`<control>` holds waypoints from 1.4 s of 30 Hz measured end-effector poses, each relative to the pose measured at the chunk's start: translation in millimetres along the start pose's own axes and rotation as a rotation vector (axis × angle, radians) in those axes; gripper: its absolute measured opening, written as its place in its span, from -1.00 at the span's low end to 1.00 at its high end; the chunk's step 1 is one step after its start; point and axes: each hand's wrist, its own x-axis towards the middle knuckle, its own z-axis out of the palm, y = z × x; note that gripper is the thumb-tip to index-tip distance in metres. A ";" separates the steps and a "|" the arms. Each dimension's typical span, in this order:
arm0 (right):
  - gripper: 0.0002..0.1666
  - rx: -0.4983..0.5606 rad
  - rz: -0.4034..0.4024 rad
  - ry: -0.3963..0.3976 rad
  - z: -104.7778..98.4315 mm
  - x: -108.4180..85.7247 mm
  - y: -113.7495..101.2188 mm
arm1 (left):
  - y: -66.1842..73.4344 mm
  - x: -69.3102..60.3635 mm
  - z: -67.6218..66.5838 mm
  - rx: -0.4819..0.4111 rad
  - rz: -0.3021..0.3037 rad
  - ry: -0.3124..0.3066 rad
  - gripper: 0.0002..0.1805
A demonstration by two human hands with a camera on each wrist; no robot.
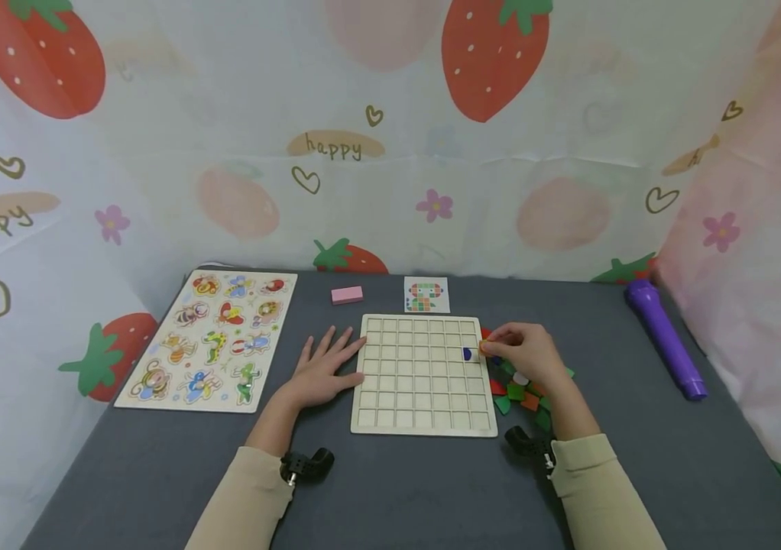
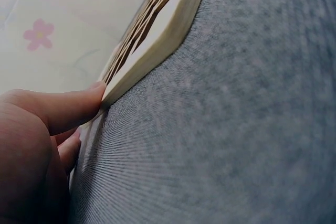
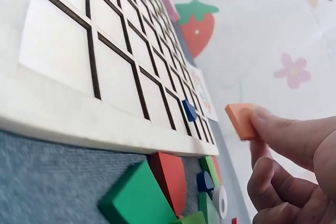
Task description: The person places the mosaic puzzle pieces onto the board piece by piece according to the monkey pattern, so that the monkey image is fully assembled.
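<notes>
A wooden grid board (image 1: 425, 429) lies flat, with one dark blue piece (image 1: 467, 354) in a cell near its right side. The left hand (image 1: 322, 374) rests with spread fingers at the board's left edge; in the left wrist view its thumb touches the board's side (image 2: 157, 51). Above the board's right edge, the right hand (image 1: 524, 351) pinches a small orange piece (image 3: 242, 121) between thumb and finger. Beside the board under that hand lies a pile of loose pieces, among them a green one (image 3: 139, 198) and a red one (image 3: 170, 179).
A sheet of cartoon insect pictures (image 1: 215, 340) lies at the left. Behind the board are a pink block (image 1: 346, 295) and a small card with a coloured pattern (image 1: 426, 295). A purple cylinder (image 1: 665, 336) lies at the right. Printed cloth (image 1: 432, 153) hangs behind the table.
</notes>
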 end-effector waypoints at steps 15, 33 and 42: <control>-0.77 -0.013 -0.040 0.000 20.2 8.8 -1.0 | 1.9 -1.2 -1.3 0.001 0.009 -0.003 -0.21; -0.77 -0.058 -0.046 -0.036 35.0 24.4 -7.5 | 3.7 -1.4 -1.8 -0.007 0.006 0.008 -0.20; -0.84 -0.162 -0.067 -0.042 41.4 25.3 -16.1 | 0.6 -2.5 -1.2 0.007 0.005 0.013 -0.20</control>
